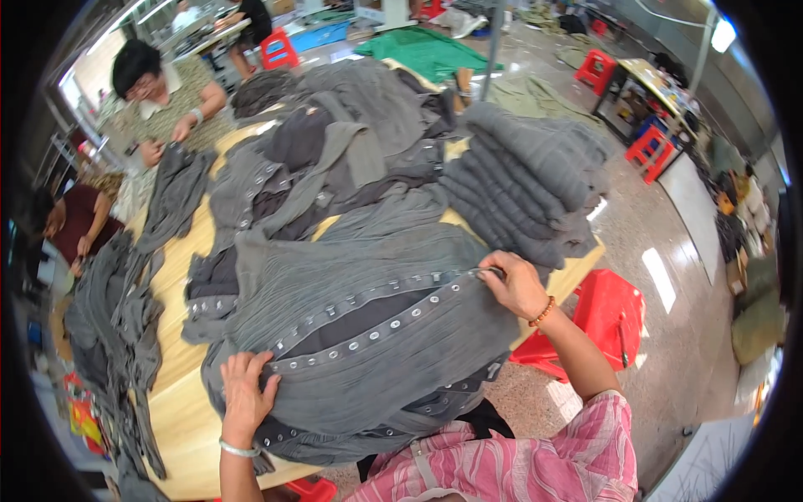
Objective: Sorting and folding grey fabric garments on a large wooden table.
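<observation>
A dark grey crinkled garment (pixel 393 360) lies in front of me on the table. A row of metal snaps or eyelets runs along each edge of its parted front opening, and darker cloth shows inside. My left hand (pixel 244 393) rests on the garment at the opening's left end, thumb apart from the fingers. At the other end, my right hand (pixel 520 289) pinches the garment's edge between thumb and fingers. The garment's near side hangs over the table edge toward my lap.
Folded grey garments (pixel 519 184) form a stack at the right. Loose grey garments (pixel 343 142) are heaped beyond. Across the pale wooden table (pixel 180 402), a co-worker (pixel 167 100) handles grey cloth; another person (pixel 79 222) sits farther left. A red plastic stool (pixel 606 322) stands by the right edge.
</observation>
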The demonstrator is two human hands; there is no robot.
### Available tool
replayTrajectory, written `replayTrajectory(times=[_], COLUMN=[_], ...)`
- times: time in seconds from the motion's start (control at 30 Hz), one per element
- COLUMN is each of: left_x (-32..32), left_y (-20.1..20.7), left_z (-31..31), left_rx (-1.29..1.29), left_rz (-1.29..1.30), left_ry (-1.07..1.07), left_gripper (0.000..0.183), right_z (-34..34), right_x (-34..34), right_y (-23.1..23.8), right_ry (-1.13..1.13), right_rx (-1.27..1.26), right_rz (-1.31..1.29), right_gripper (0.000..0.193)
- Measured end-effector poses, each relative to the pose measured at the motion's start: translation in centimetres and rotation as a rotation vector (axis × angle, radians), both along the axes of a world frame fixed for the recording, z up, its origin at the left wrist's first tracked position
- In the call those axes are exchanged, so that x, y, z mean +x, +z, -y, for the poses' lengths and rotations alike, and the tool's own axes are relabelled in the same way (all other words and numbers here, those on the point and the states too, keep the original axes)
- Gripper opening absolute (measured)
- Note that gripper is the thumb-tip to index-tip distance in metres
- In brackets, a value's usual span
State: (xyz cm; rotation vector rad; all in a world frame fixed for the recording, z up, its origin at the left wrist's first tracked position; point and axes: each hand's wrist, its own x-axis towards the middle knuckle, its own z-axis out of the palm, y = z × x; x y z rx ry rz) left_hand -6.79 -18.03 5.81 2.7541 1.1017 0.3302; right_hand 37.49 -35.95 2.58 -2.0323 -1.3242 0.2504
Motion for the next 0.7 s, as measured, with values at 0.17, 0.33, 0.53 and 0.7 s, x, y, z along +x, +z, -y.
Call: replayTrajectory(times=[0.17, 0.33, 0.53, 0.7], left_x=[-0.7, -2.2, -3.8, -4.5], left_y=[-0.9, 0.4, -0.9, -1.2], left_z=[-1.1, -2.1, -2.6, -1.7], left_rx=[-0.052, -0.200, -0.325, -0.381], left_rz=[0.076, 0.218, 0.171, 0.321], left_ry=[-0.046, 0.013, 0.229, 0.386], left_gripper=[0.022, 0.016, 0.016, 0.025], right_z=[0.3, 0.7, -1.8, -2.9], right_x=[0.7, 1.4, 0.7, -1.9], right_y=[-3.2, -1.8, -1.1, 1.8], right_ry=[-0.058, -0.129, -0.035, 0.026], right_rx=[-0.134, -0.020, -0.014, 0.020], right_rz=[0.051, -0.042, 0.165, 0.349], right_gripper=[0.012, 0.008, 0.012, 0.017])
